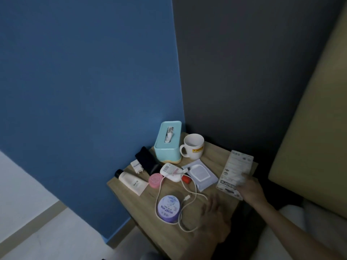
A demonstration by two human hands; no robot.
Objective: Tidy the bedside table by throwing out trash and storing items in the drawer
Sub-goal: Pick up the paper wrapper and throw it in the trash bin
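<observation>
Dim room, wooden bedside table (169, 239) in the corner between a blue wall and a grey wall, near edge cut off by the frame bottom. No drawer front visible from this angle.

Right hand (250, 189) at the table's right edge, grip closed on the lower end of a flat printed packet (235, 173); fingers over the packet are blurred, and the print is mostly unreadable. Whether the packet is lifted or resting on the edge cannot be told.

Left hand (214, 212) over the near part of the table, motion-blurred, fingers spread and holding nothing; whether it touches the table cannot be told.

Items on the table: teal tissue box (168, 142) at the back against the blue wall, white mug (193, 148) just beside it. Dark object (147, 159), unclear what, leans in front of the box, with a white charger plug (137, 166) next to it. Cream tube (131, 182) with black cap lies at the left edge, pink round tin (155, 180) beside it. White device (171, 172) in the middle, partly under a label and cable. White cable (180, 209) loops around a purple round jar (168, 208). Wet wipes pack (201, 175) centre-right, small red item (186, 179) touching its left side, too small to identify.

Padded headboard (309, 128) at right, partly cropped.
</observation>
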